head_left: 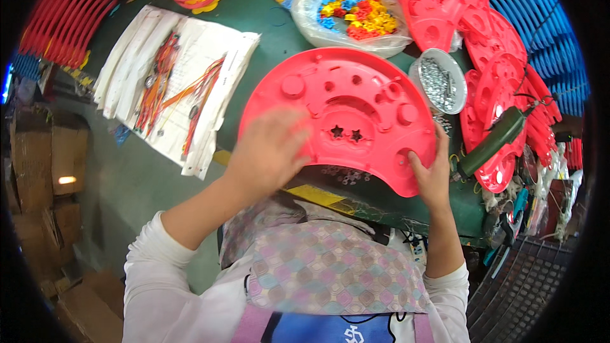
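Note:
A curved red plastic shell, crescent-like with posts, round recesses and two star-shaped holes, lies before me at the table's front edge. My right hand grips its right end, with the thumb on top and the fingers at the outer edge. My left hand is over the shell's left part and smeared by motion. Whether it touches the shell or holds anything I cannot make out. Beyond the shell are a plastic bag of small yellow, blue and red star-like pieces and a white tub of small metal screws.
A green electric screwdriver hangs at the right, in front of stacked red shells. Coloured wires lie on white sheets at the left. Red curved parts and blue ones stand in rows. Cardboard boxes stand far left.

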